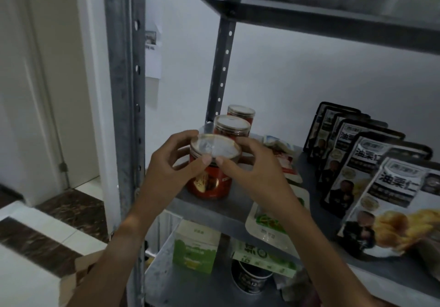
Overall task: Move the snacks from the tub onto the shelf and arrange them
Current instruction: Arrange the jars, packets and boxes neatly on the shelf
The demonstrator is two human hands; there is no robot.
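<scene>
Red-labelled jar [209, 176], clear lid: at front-left corner of the grey metal shelf [214, 208], base seemingly on the board. Left hand [176, 161] and right hand [254, 164] both grip it at the lid rim, thumbs in front.
Progress: well along, by the look of it (tub not in view, so what's left can't be told).
Count: jars, 3 in a row front to back, incl. two behind [232, 127]; black pouches [371, 176], approx. 6 standing in a file at right; flat packs [271, 214] between, at least 2.
</scene>
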